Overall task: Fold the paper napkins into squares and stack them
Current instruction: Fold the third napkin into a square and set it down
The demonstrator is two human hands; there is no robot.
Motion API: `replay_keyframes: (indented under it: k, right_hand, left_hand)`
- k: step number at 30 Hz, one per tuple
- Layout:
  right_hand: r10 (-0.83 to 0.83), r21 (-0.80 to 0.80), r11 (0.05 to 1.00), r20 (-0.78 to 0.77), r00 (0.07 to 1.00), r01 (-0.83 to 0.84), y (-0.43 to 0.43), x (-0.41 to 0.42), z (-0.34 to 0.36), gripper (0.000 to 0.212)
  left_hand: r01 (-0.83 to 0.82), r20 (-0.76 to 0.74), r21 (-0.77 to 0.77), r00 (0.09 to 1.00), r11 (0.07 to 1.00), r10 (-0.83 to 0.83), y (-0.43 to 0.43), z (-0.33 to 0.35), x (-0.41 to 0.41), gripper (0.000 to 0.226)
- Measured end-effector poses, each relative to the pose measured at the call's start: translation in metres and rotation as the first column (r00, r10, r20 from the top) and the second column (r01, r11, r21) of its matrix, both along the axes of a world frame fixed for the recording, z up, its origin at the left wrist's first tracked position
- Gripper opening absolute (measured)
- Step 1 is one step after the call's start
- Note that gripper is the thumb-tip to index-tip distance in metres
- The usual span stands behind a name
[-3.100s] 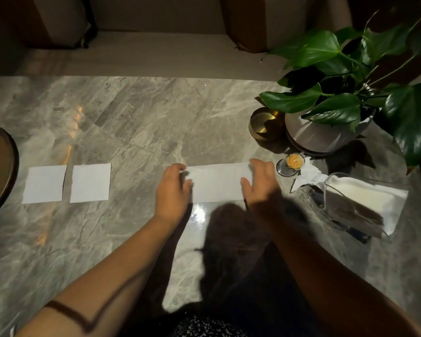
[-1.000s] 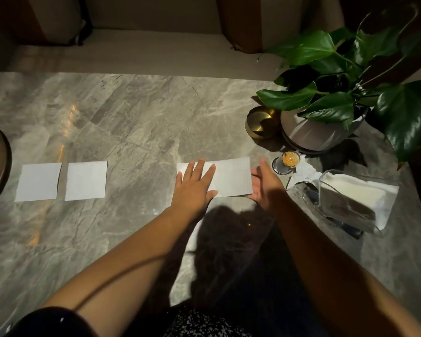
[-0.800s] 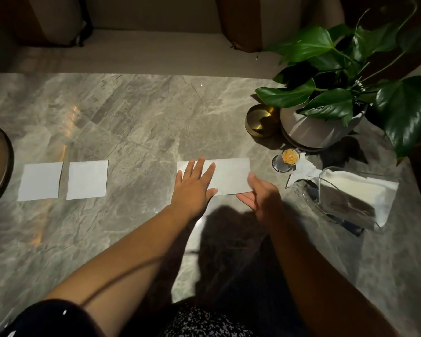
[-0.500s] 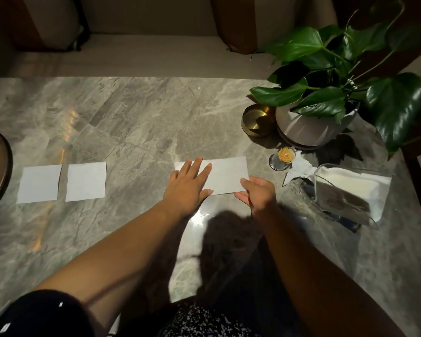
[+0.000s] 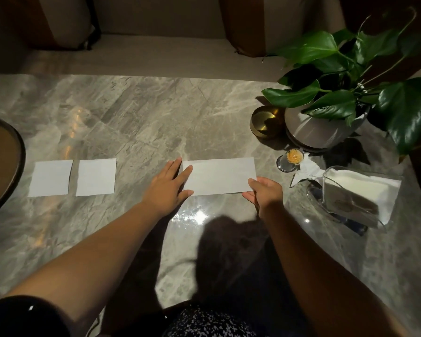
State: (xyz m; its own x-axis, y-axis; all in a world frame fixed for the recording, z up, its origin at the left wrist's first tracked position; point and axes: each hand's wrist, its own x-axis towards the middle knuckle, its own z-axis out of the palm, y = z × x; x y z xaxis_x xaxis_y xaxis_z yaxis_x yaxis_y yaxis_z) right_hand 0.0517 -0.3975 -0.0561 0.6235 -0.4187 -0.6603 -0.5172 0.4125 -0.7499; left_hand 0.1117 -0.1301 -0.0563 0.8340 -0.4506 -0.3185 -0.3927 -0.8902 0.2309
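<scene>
Pressing left hand (image 5: pixel 167 188) flat, fingers straight, on napkin (image 5: pixel 219 175) left end; right hand (image 5: pixel 265 193) pinching right corner

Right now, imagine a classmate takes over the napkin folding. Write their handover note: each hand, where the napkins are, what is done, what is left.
Left hand: flat, pressing the left end of the rectangular napkin.
Right hand: pinches its near right corner.
Done: two folded squares lie side by side at the left, not stacked.
Left: fold the rectangle square, stack all three; more napkins sit in the holder.
</scene>
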Motion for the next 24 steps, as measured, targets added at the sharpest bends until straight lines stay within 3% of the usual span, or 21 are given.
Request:
replay_keyframes:
  k: [5,13,18,21,24]
  right_hand:
    - [0.011,-0.11,0.994,0.001,1.0,-0.011,0.006,-0.001,0.008,0.01]
    - [0.192,-0.261,0.955,0.189,0.963,-0.139,0.034,0.005,0.043,0.011]
    - [0.389,-0.45,0.85,0.185,0.903,-0.274,0.058,0.009,0.048,0.012]
    - [0.524,-0.57,0.741,0.159,0.837,-0.356,0.067,0.01,0.041,0.009]
    - [0.631,-0.577,0.671,0.113,0.768,-0.467,0.074,0.011,0.032,0.004]
  left_hand:
    - [-0.009,-0.019,-0.016,1.0,1.0,0.008,0.0,0.0,0.0,0.071]
    - [-0.001,-0.049,-0.03,0.999,1.0,0.0,0.003,-0.004,0.0,0.08]
    - [-0.005,-0.075,-0.024,0.997,1.0,0.003,0.005,-0.008,0.001,0.094]
    - [-0.01,-0.092,-0.031,0.996,0.999,0.007,0.004,-0.01,0.001,0.101]
    - [-0.013,-0.096,-0.043,0.995,0.999,0.009,0.004,-0.011,0.0,0.103]
